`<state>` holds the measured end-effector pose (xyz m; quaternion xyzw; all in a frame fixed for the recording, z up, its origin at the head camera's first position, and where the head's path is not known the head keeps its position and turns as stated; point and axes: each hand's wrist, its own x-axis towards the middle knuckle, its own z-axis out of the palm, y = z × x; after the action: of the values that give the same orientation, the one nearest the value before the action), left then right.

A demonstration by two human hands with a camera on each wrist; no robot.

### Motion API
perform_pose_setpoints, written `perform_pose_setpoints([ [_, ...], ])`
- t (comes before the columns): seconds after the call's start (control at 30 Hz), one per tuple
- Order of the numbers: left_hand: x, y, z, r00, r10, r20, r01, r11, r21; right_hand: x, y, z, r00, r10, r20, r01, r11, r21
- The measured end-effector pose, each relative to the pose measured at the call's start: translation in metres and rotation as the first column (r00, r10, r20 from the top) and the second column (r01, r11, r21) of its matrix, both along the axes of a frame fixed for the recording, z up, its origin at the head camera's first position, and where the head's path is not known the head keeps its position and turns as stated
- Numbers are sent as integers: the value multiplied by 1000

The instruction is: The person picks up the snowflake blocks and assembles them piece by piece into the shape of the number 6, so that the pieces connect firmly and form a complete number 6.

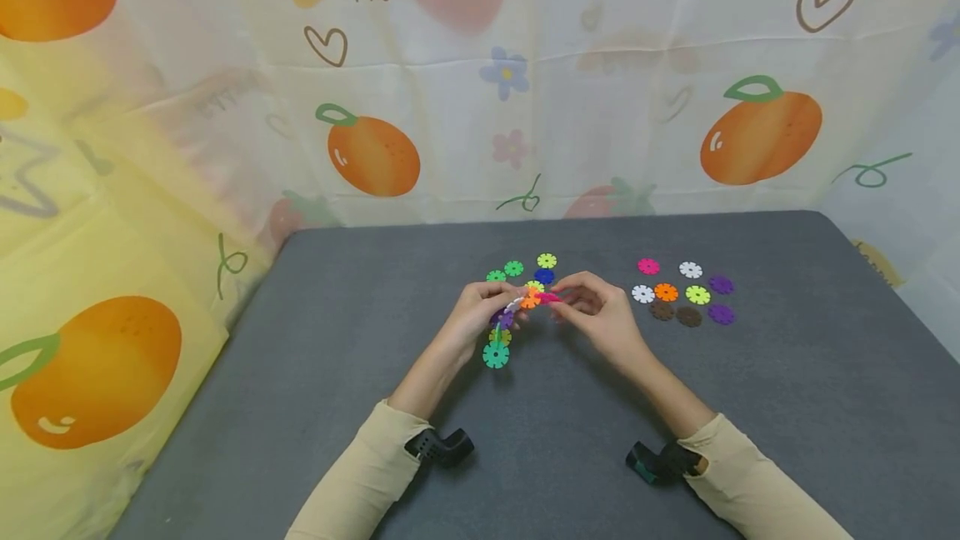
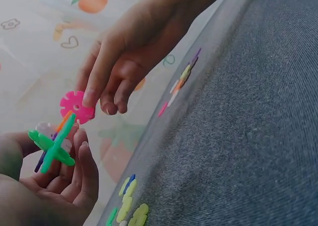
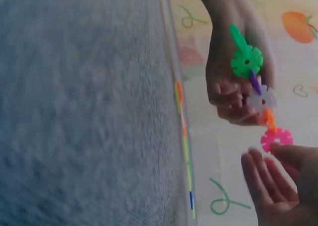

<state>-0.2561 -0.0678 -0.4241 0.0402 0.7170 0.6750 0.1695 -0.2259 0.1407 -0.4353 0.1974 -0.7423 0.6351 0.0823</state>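
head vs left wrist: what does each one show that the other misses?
Head only: both sleeved forearms, and each disc in the loose group on the right of the grey table can be told apart by colour.

Left wrist only: the green discs seen close, crossed in the left hand.

Both: the right hand pinching the pink disc against the chain, which the left hand grips.

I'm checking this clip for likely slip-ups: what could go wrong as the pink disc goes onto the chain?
The right hand pinches the pink disc only at its rim, so it could slip out. The left hand grips the linked chain near its middle, so pushing the disc on might bend it or pop a joint. A dropped piece could scatter the loose discs on the table.
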Motion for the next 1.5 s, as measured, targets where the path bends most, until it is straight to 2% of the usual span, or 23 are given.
perform_pose_setpoints([
  [0.1, 0, -1, 1, 1000, 13, 10, -13, 1000, 1, 0, 1, 0, 999, 18, 29, -18, 1000, -9],
  [0.2, 1, 0, 1, 999, 31, 11, -31, 1000, 0, 0, 0, -2, 999, 41, 8, -41, 999, -31],
  [0.37, 2, 3, 4, 998, 47, -34, -48, 999, -17, 1, -3, -4, 992, 39, -119, -42, 999, -25],
  [0.5, 4, 3, 6, 995, 50, -84, -54, 997, -51, 3, -5, -3, 971, 8, -240, -3, 1000, 21],
  [0.6, 5, 3, 7, 994, 52, -95, -58, 997, -54, 4, -5, -1, 963, 6, -271, 4, 999, 35],
  [0.83, 4, 0, 9, 998, 27, -62, -26, 1000, 10, 6, -4, 6, 991, 4, -130, 4, 998, 58],
  [1.03, 7, 1, 11, 996, 57, -71, -56, 998, 19, 5, -3, 4, 990, 14, -138, -12, 1000, 15],
  [1.13, 8, 3, 9, 995, 49, -84, -47, 999, 24, 5, -2, 2, 989, 8, -148, -9, 1000, -6],
  [1.27, 6, 2, 8, 997, -11, -81, 12, 1000, 14, 4, -2, 0, 991, 21, -133, -22, 1000, -2],
  [1.37, 2, -2, 7, 997, -73, -23, 74, 997, 32, 3, -2, 0, 993, 38, -108, -38, 999, 5],
  [1.5, -1, -7, 5, 988, -149, 48, 146, 987, 75, 2, -3, -1, 996, 43, -74, -42, 999, 6],
])
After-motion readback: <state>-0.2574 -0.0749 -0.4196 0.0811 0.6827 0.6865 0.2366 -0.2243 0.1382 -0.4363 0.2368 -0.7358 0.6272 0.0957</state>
